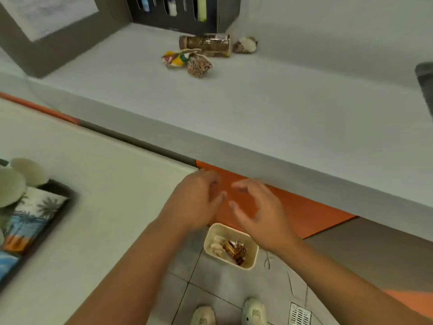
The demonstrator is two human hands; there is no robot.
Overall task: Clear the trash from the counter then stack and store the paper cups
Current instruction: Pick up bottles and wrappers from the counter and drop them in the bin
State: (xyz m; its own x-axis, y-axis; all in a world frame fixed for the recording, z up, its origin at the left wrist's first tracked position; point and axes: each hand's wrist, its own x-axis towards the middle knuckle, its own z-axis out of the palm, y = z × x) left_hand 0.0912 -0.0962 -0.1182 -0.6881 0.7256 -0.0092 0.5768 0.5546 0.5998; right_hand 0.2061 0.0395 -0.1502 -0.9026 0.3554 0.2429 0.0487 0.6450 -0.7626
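While both hands hovered side by side above the cream bin (230,245) on the tiled floor, the left hand (195,202) and the right hand (256,212) had their fingers loosely spread and held nothing. Crumpled wrappers (235,250) lay inside the bin just below the wrists. Well beyond the hands, far back on the grey counter (281,109), a stack of patterned paper cups (205,44) lay on its side, with a colourful crumpled wrapper (174,59), a crushed patterned cup (199,65) and a wadded paper ball (246,44) close around it.
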